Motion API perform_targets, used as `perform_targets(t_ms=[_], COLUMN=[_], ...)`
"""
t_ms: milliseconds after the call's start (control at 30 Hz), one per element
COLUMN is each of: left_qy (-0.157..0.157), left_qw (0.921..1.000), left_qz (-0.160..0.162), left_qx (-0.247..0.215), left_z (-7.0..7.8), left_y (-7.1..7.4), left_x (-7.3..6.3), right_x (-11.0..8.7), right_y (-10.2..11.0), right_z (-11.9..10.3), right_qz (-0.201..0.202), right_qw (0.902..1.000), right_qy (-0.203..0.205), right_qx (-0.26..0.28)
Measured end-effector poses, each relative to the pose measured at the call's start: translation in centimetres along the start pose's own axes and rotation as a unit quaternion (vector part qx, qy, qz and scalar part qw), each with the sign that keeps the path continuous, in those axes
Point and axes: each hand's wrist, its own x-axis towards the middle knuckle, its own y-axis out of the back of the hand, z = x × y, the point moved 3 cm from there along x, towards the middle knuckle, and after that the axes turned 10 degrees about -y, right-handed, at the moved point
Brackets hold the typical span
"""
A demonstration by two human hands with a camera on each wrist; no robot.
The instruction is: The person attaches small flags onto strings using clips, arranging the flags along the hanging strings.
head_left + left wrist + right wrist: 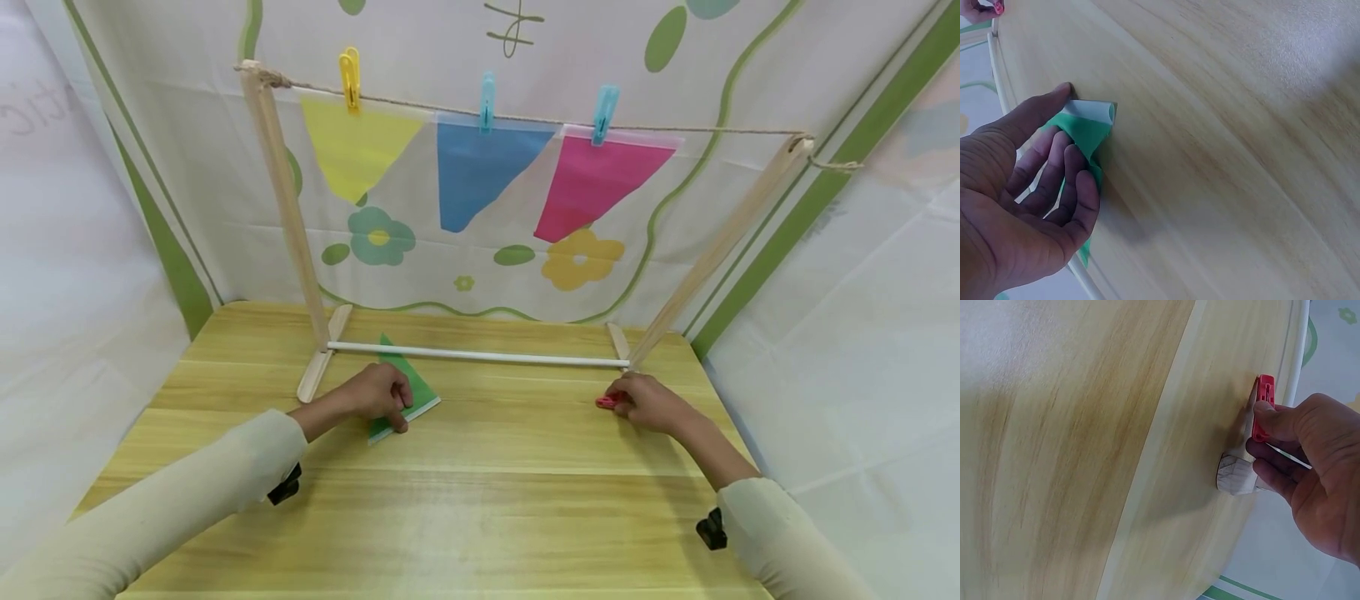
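In the head view a green triangular flag (422, 390) with a white strip along one edge lies at the left of the wooden table. My left hand (377, 392) pinches it by the white edge; the left wrist view shows the thumb over the strip and the green cloth (1088, 134) bent beneath the curled fingers. At the right, close to the stand's foot, my right hand (652, 402) holds a red clothespin (604, 402) between thumb and fingers. Seen from the right wrist, the clothespin (1265, 387) is near the tabletop; whether it touches cannot be told.
A wooden stand with a left post (288, 208), right post (720, 250) and white crossbar (480, 356) stands at the back. Its twine (420, 105) bears yellow (352, 142), blue (483, 171) and pink (596, 179) flags, each under a clothespin. Fabric walls surround the table (480, 500).
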Motion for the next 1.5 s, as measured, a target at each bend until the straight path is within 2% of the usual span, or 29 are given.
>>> perform_targets(t_ms=[167, 367, 633, 867, 1033, 1233, 1333, 1500], left_qy=[-0.011, -0.042, -0.046, -0.082, -0.090, -0.081, -0.084, -0.098], left_qw=[0.9999, 0.9991, 0.9987, 0.9965, 0.9959, 0.9963, 0.9964, 0.9944], left_qz=[0.003, 0.004, 0.016, 0.010, 0.009, 0.012, 0.007, 0.012], left_qx=[0.002, 0.009, 0.013, 0.009, 0.003, -0.025, -0.011, 0.037], left_z=[-0.3, -0.4, -0.5, -0.4, -0.2, -0.2, -0.3, -0.2], left_y=[0.2, 0.4, 0.7, 1.1, 1.3, 1.8, 2.1, 2.8], left_x=[0.0, -0.1, -0.1, -0.2, -0.2, -0.1, 0.1, 0.5], right_x=[0.2, 0.3, 0.6, 0.7, 0.9, 1.1, 1.2, 1.6], right_y=[-0.1, 0.0, 0.1, 0.1, 0.2, 0.7, 1.1, 1.6], right_z=[-0.1, -0.2, 0.3, 0.7, 0.6, 0.2, 0.1, -0.3], right_qz=[0.012, 0.014, 0.039, 0.042, 0.032, 0.032, 0.040, 0.046], right_qw=[0.9999, 0.9996, 0.9979, 0.9954, 0.9939, 0.9932, 0.9932, 0.9933], right_qy=[0.005, -0.008, -0.025, -0.045, -0.053, -0.050, -0.042, -0.031], right_qx=[0.001, 0.021, 0.044, 0.073, 0.092, 0.100, 0.101, 0.102])
